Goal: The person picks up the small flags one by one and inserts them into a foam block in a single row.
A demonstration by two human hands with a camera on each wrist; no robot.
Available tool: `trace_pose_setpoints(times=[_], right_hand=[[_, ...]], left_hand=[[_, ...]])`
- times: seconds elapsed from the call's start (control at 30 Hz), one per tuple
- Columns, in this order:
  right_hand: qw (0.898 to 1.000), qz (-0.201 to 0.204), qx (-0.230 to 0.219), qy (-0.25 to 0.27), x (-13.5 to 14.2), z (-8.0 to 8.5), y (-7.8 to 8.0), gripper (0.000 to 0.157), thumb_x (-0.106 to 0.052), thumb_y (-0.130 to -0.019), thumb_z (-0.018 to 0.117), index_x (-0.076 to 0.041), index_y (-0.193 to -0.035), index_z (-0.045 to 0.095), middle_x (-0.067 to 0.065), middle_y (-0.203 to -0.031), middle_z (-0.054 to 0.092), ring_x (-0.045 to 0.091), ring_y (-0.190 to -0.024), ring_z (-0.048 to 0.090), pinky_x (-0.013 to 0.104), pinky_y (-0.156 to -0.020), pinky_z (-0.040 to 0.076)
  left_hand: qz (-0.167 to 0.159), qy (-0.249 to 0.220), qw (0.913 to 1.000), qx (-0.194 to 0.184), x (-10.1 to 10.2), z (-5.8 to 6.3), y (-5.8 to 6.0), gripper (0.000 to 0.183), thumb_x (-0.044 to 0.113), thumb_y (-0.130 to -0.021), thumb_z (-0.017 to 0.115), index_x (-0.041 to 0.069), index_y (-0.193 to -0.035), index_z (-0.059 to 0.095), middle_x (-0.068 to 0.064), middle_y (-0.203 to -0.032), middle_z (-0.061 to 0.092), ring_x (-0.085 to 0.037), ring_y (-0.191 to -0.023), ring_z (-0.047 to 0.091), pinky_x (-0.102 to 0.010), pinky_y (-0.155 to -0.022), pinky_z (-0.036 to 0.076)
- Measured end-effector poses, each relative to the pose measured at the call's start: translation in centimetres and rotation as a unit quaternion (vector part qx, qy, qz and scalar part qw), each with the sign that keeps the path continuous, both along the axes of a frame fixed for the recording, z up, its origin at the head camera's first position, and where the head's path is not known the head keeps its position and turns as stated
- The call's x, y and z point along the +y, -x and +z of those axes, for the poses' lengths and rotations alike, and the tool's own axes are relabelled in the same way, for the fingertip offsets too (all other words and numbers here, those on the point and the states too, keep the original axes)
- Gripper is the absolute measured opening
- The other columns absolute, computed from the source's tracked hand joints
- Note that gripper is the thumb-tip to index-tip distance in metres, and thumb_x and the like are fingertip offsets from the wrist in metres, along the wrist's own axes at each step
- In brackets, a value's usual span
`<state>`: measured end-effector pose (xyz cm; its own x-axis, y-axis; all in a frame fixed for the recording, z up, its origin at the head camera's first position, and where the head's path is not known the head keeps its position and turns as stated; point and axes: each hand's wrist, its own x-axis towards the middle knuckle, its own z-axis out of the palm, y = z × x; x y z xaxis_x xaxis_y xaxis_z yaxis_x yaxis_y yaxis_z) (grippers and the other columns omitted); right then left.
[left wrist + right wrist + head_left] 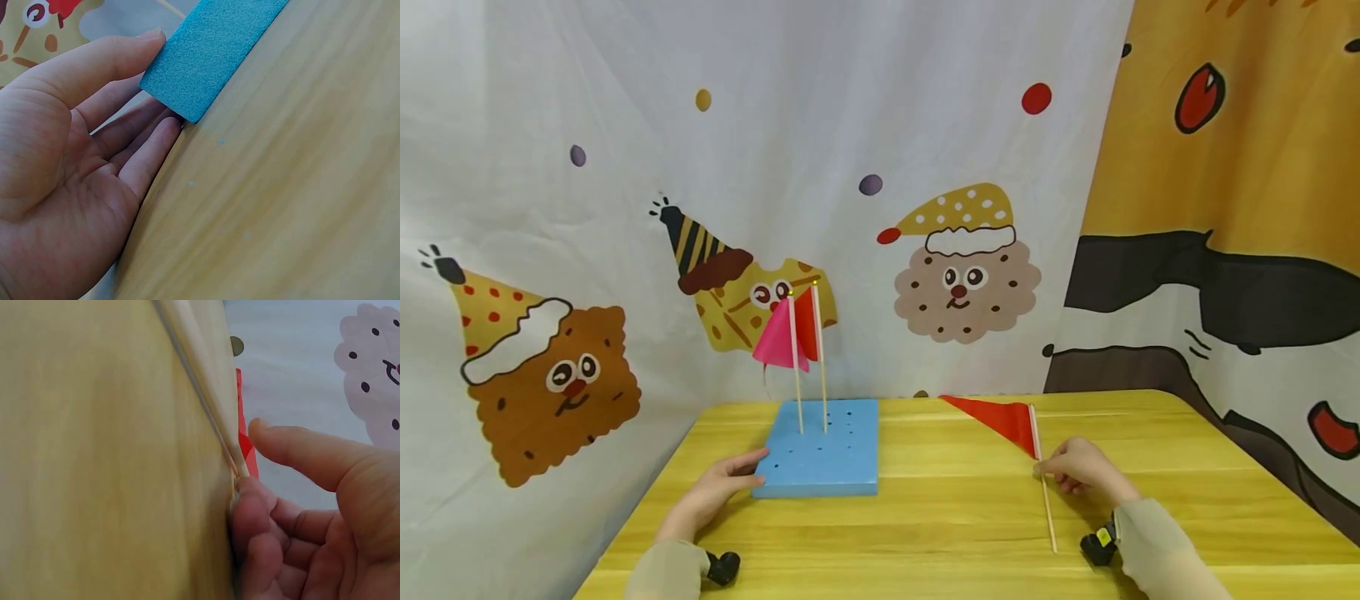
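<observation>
Red flag [1000, 421] stick lies under curled right fingers [1060, 475]; left fingers [741, 467] straight.

Light is bright, even and soft in all three views, seemingly from overhead, with faint shadows under both hands. The head view bows at its edges. The right wrist view is blurred close in; the left wrist view is sharper.
</observation>
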<state>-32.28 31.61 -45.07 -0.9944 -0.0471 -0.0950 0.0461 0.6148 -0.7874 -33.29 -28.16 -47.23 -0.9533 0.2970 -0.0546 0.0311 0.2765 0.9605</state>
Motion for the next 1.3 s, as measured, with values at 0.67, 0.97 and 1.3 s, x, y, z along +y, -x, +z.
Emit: trace_pose_setpoints(times=[0.67,0.97,1.3], right_hand=[[0.998,-0.043,0.025,-0.033,-1.3,0.0,-0.1,0.034,-0.008,-0.072,0.072,-0.010,-0.050,0.046,-0.001,-0.045,0.041,0.012,-0.038,0.039,0.023,-0.037,0.035],[0.997,-0.062,0.002,0.056,-0.8,-0.4,0.2,0.013,-0.007,-0.080,0.067,0.002,-0.074,0.060,0.007,-0.058,0.056,0.015,-0.043,0.054,0.029,-0.043,0.051],[0.986,-0.008,-0.051,0.157,0.7,-1.1,0.7,0.030,-0.014,-0.091,0.063,0.011,-0.107,0.060,0.002,-0.068,0.061,0.008,-0.052,0.054,0.022,-0.051,0.051]], left_hand=[[0.010,0.011,0.9999,0.002,0.0,-0.5,0.0,0.065,0.023,-0.093,0.067,0.002,-0.147,0.040,-0.024,-0.153,0.028,-0.044,-0.139,0.025,-0.056,-0.110,0.026],[0.014,0.011,0.9998,0.005,0.2,-0.3,0.1,0.065,0.023,-0.092,0.069,0.002,-0.147,0.041,-0.024,-0.152,0.030,-0.043,-0.139,0.026,-0.056,-0.110,0.026],[0.007,-0.003,1.0000,0.003,0.1,-0.3,0.0,0.064,0.020,-0.093,0.067,0.001,-0.147,0.040,-0.025,-0.152,0.030,-0.044,-0.139,0.025,-0.058,-0.110,0.024]])
